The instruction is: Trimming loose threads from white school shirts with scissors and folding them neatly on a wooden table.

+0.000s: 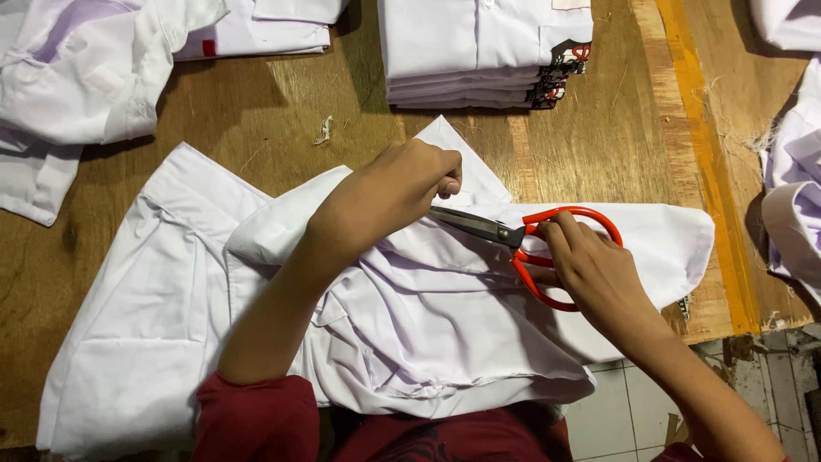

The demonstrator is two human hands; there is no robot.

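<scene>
Work in hand: a white shirt (376,334) lies rumpled across the wooden table (274,111), being trimmed with red-handled scissors (534,248).
Left hand (398,188): fingers curled together into a pinch on a fold of the shirt's cloth, lifting it slightly; what exactly sits between thumb and forefinger is too small to tell, possibly a loose thread.
Right hand (590,269): at three o'clock from the left hand, fingers threaded through and wrapped round the red loops, thumb side on top.
Scissors: dark blades pointing toward nine o'clock, tips just beside the left hand's fingertips; the blades look nearly closed, though the last bit of the tips is hidden by the knuckles.
Where the shirt is: centre of the view, directly in front of the person, one part spreading toward eight o'clock, a rounded end reaching toward three o'clock near the table edge.
Looks done: a neat stack of folded white shirts (483,51) at twelve o'clock, well apart from the hands; judging by the folding, these have been dealt with.
Looks left: this shirt is unfolded and under the blades; loose white garments (77,77) at ten o'clock and more white cloth (795,171) at three o'clock lie unfolded, likely waiting.
Scraps: a small tuft of white threads (323,130) on the bare wood at eleven o'clock from the left hand.
Table edge: a yellow strip (710,162) runs along the right side, tiled floor (616,411) below it.
</scene>
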